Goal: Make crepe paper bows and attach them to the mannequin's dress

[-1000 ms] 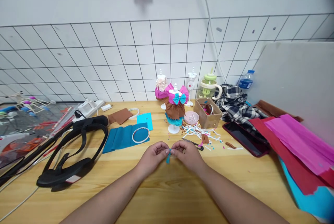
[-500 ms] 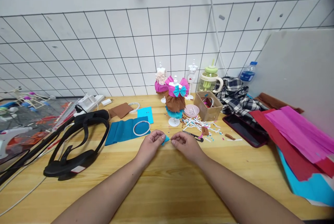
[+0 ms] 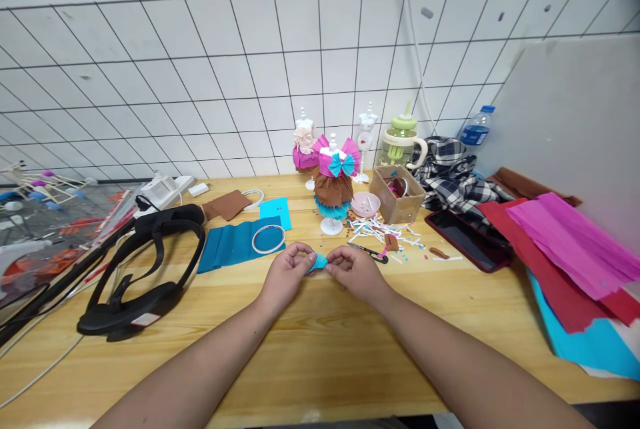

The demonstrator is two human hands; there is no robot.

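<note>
The left hand (image 3: 287, 277) pinches a small bright-blue crepe-paper piece (image 3: 318, 262) between thumb and fingers; the right hand (image 3: 356, 275) is closed at its other edge, seemingly gripping it too. The hands nearly meet above the wooden table (image 3: 310, 342). A hard pull between them could tear the thin paper, and squeezing too tightly could crush its folds. Just beyond lie black-handled scissors (image 3: 373, 253); a knuckle dipping forward might nudge them or scatter the white and coloured paper scraps (image 3: 385, 230). Behind the hands stands a white mannequin in a pink, brown and blue paper dress (image 3: 334, 182); a forearm swung forward could tip its narrow stand. Left of it, a white ring (image 3: 269, 239) rests on folded teal crepe paper (image 3: 225, 243).
</note>
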